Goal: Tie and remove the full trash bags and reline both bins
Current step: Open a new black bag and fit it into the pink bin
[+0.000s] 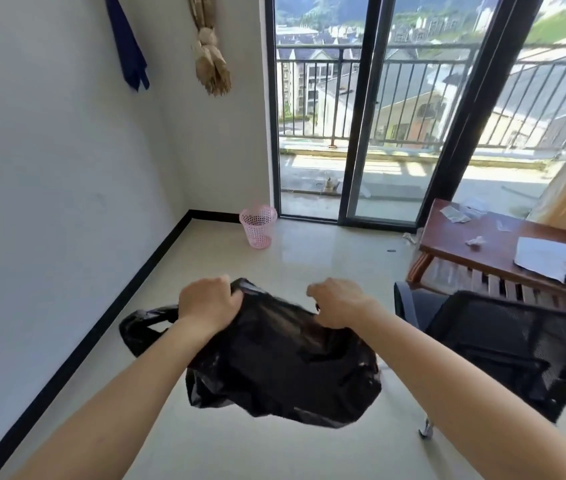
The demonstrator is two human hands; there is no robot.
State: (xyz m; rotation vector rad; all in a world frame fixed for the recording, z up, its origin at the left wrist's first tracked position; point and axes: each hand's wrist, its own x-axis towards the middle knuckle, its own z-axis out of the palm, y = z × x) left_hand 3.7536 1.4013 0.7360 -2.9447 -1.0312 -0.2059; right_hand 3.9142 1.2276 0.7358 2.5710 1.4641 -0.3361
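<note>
The left hand is curled tight around the top edge of a black trash bag. The right hand is curled too and grips the same edge a little way to the side. The bag hangs in the air between and under the two hands, all crinkly, above the pale floor. One handle loop of the bag sticks out at 9 o'clock from the left hand.

Far off at 12 o'clock, a pink bin with little holes stands upright on the floor, in the corner by the glass sliding door. At 3 o'clock is a black mesh chair. At 2 o'clock, behind the chair, is a brown wooden table with a white paper and small scraps on it. A blue cloth and a tan bundle hang on the wall at 11 o'clock.
</note>
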